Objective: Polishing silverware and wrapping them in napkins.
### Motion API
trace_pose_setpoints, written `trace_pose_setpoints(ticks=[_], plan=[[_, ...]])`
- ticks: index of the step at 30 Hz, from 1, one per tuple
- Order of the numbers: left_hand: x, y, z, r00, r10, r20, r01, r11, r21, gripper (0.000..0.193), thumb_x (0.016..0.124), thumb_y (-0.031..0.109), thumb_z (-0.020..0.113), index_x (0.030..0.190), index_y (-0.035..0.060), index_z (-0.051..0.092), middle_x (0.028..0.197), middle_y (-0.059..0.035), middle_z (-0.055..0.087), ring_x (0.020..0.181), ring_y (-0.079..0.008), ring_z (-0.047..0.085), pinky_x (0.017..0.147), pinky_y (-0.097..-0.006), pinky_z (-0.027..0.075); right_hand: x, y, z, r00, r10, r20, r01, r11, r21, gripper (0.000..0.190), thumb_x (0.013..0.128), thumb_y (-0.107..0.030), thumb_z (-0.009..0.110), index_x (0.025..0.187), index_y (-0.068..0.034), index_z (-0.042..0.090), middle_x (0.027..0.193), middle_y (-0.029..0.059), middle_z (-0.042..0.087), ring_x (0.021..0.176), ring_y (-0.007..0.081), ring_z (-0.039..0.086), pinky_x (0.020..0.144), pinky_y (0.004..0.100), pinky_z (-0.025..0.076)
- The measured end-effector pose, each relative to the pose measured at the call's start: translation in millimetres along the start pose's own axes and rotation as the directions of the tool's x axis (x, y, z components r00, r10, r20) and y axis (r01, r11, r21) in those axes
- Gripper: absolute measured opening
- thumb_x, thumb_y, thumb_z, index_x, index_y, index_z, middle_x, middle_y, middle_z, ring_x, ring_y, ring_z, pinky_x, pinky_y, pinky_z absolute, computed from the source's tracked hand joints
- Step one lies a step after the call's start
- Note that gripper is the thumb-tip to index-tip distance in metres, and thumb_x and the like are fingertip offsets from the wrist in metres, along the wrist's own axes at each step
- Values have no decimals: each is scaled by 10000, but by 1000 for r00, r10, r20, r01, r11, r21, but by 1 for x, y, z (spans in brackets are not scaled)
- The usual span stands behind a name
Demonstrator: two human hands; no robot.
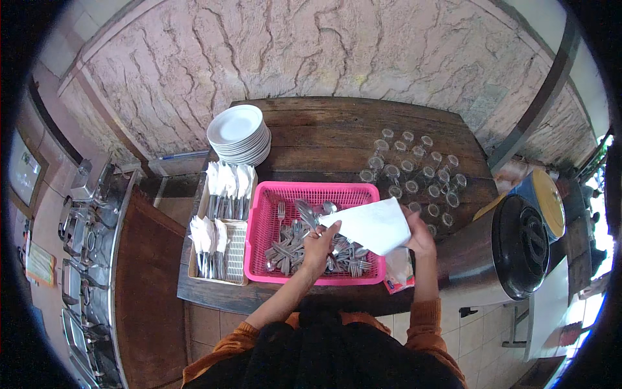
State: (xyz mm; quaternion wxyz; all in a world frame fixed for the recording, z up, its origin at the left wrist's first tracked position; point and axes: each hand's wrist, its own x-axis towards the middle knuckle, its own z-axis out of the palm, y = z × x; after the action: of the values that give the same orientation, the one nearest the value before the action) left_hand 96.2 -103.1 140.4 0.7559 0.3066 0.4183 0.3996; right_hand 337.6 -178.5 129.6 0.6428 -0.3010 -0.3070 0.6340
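My left hand (318, 246) grips the handles of some metal cutlery (305, 212), over a pink plastic basket (249, 243) holding loose forks and spoons. A white paper napkin (371, 224) spans from the cutlery to my right hand (420, 233), which holds the napkin's far edge beyond the basket's right side. Beside the basket on the left, two cream plastic baskets (236, 262) hold cutlery with white napkins around its upper ends. A pack of napkins (399, 272) lies at the pink basket's lower right, partly behind my right hand and the held napkin.
All this is on a dark wooden table (320, 116) against a textured wall. A stack of white plates (236, 127) stands at the back left, and several glass cups (411, 186) at the right. A large metal container with a black lid (522, 245) stands near the table's right edge.
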Motion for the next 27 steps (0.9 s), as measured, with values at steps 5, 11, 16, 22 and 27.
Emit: trace_pose_setpoints(ticks=[5,11,16,22,27], plan=[[0,-28,-8,996,-84,14,84,996,8,343,707,182,699,617,160,368,545,62,405,432,-27,331,395,-189,270,-9,60,15,922,199,-333,-27,889,458,877,707,-732,301,1150,10,450,1109,155,522,991,288,514,856,399,409],[1,-39,-25,998,11,-54,-5,994,109,365,699,171,705,614,149,350,557,55,435,425,-29,364,368,-190,314,-6,77,40,979,194,66,-202,869,452,1230,511,-879,241,1242,109,269,1222,220,406,1095,292,442,917,353,356],[3,-32,-33,991,103,-87,-82,973,215,362,695,148,707,615,133,354,525,53,399,401,-31,348,359,-195,291,-8,103,18,972,195,130,-187,980,-72,749,737,-500,531,1199,70,378,1133,155,489,986,213,510,851,305,395],[5,-30,-60,935,327,139,-351,793,497,215,825,216,538,725,56,435,512,38,376,419,-57,365,375,-228,294,16,85,28,917,376,-133,-386,755,-531,283,746,-164,644,970,2,596,813,22,605,712,83,544,628,231,434],[-2,-13,-77,965,178,192,-255,806,534,298,905,279,340,817,26,471,514,16,367,425,-76,370,403,-231,299,25,54,27,900,414,-137,-425,762,-488,309,742,-192,645,956,24,591,840,49,607,754,108,552,692,234,422]])
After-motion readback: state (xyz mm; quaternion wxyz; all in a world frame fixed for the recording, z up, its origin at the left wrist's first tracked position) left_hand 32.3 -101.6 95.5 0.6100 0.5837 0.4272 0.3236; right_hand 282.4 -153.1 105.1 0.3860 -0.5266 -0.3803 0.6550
